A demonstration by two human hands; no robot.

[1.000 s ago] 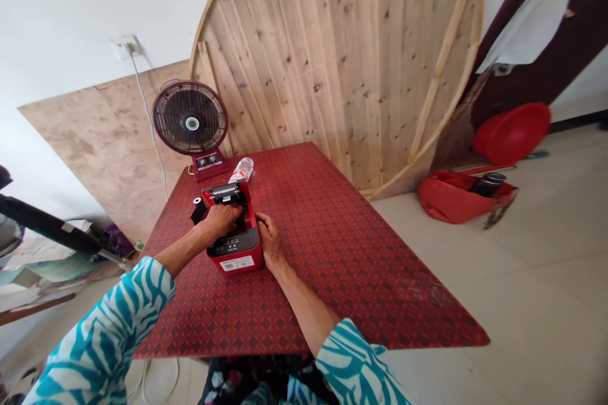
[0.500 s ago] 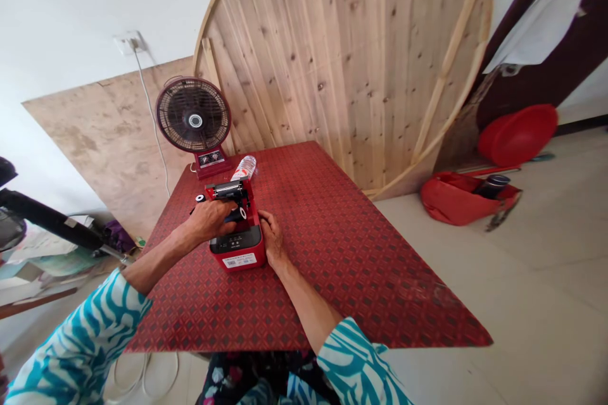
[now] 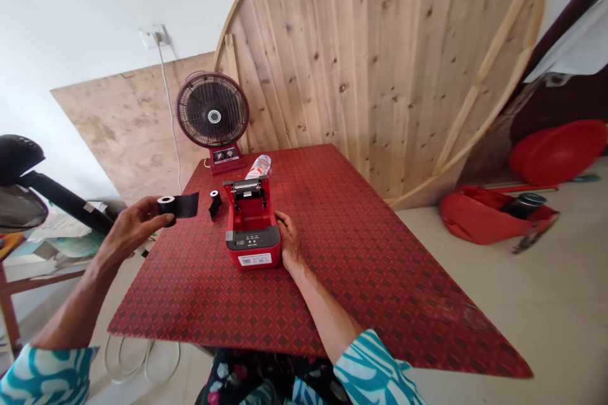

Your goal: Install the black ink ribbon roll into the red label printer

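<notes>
A roll of black paper (image 3: 166, 207) with a white core sits pinched in my left hand (image 3: 135, 223), off the left side of the red printer; its loose end sticks out to the right. The printer (image 3: 256, 257) stands on the table with its lid raised and its red inner bay showing no roll. My right hand (image 3: 289, 242) is closed against the printer's right side, steadying it. A second, smaller black roll (image 3: 215, 202) lies on the table between my left hand and the printer, its end partly unwound.
Behind the printer lies a clear plastic bottle (image 3: 259, 166), beside a dark red fan (image 3: 213, 115). The patterned red table (image 3: 361, 266) narrows toward a big round wooden board (image 3: 370, 63). A red bag (image 3: 475, 218) rests on the floor at right; a black standing fan (image 3: 21, 177) is at left.
My left hand has come out of the printer and moved left, bringing a black roll with it. My right hand remains at the printer's side. The view has shifted slightly.
</notes>
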